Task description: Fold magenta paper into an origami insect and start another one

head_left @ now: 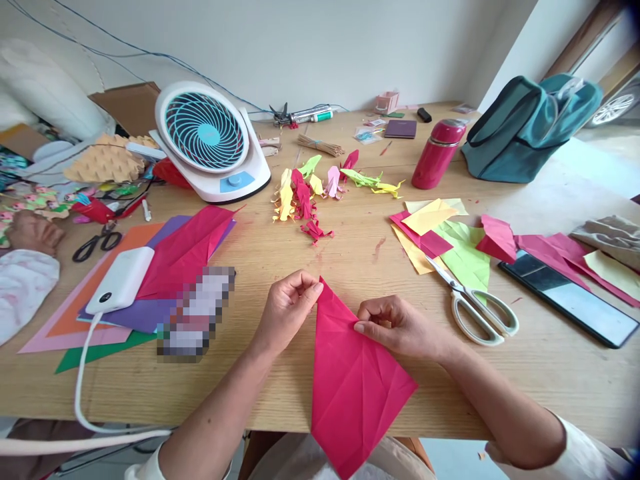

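Note:
A crimson sheet of origami paper [350,373], crossed by several creases, hangs tilted between my hands over the table's front edge. My left hand [293,307] pinches its upper corner between thumb and fingers. Along the upper right edge, my right hand [393,323] grips the sheet with thumb and curled fingers. Beyond my hands, several folded paper figures in red, yellow, green and pink stand grouped, with a small red one [317,231] nearest me. White-handled scissors [483,313] lie right of my right hand, their blades touching green paper [463,250].
At left, a white power bank [120,280] rests on stacked coloured paper [60,333], near a white fan [210,140] and black scissors [97,245]. A phone [575,300], red flask [437,155] and teal bag [525,133] are at right. Another person's hand [35,233] is at far left.

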